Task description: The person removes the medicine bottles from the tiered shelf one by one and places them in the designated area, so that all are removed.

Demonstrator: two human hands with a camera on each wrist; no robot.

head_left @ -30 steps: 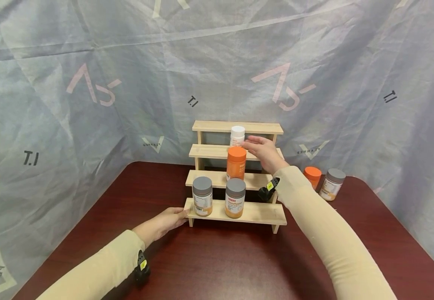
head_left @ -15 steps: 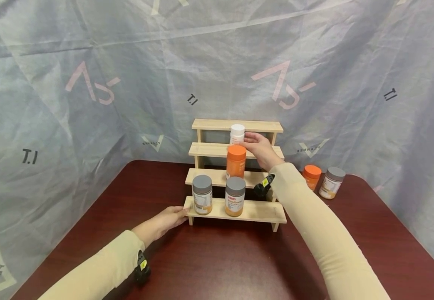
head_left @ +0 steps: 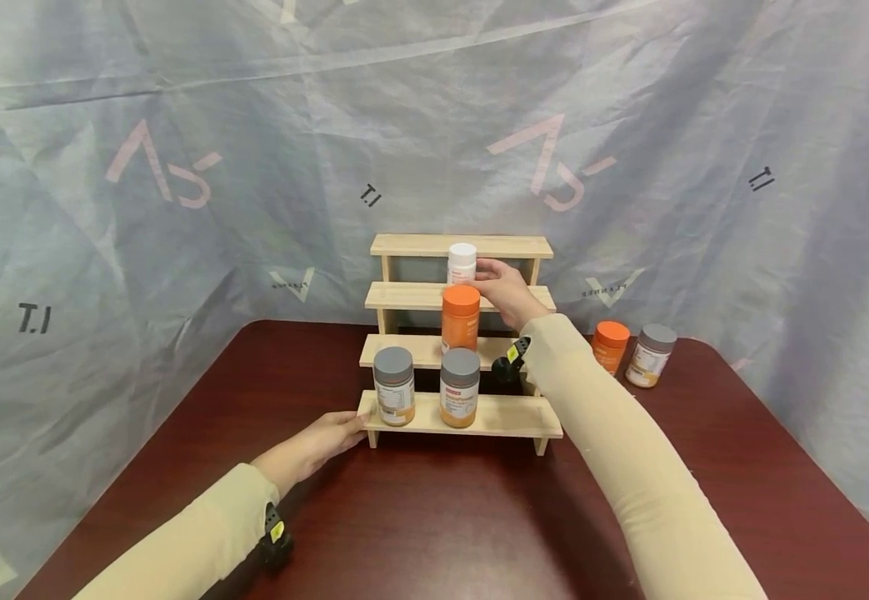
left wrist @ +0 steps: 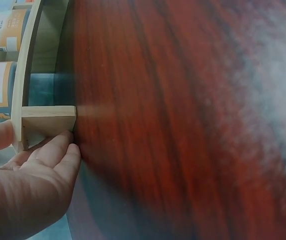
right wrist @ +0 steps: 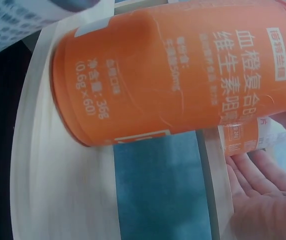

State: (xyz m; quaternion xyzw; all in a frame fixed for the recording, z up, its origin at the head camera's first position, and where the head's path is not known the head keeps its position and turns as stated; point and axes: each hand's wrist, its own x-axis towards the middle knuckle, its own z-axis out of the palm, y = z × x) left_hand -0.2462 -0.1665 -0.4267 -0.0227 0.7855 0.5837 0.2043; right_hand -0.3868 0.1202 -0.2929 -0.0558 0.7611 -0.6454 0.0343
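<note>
A four-tier wooden display stand (head_left: pixel 509 414) stands on the table. My left hand (head_left: pixel 317 446) grips the left end of its lowest tier; in the left wrist view the thumb lies above the board and the fingers (left wrist: pixel 58 152) reach beneath. On the second tier from the top stands a white-capped pill bottle (head_left: pixel 461 262), its label orange and white. My right hand (head_left: pixel 505 292) holds it from the right, thumb in front and fingers at the side. An orange bottle (head_left: pixel 460 318) one tier lower covers part of it. Two grey-lidded jars (head_left: pixel 394 387) stand on the lowest tier.
On the table to the right, behind the right forearm, stand another orange-lidded bottle (head_left: pixel 610 346) and a grey-lidded jar (head_left: pixel 651 356). A grey printed cloth (head_left: pixel 292 167) hangs behind and at both sides of the dark red table (head_left: pixel 419 517).
My right hand has closed in leftward on the white-capped bottle, thumb and fingers now against it. The left hand keeps its grip on the stand. The head view has shifted slightly.
</note>
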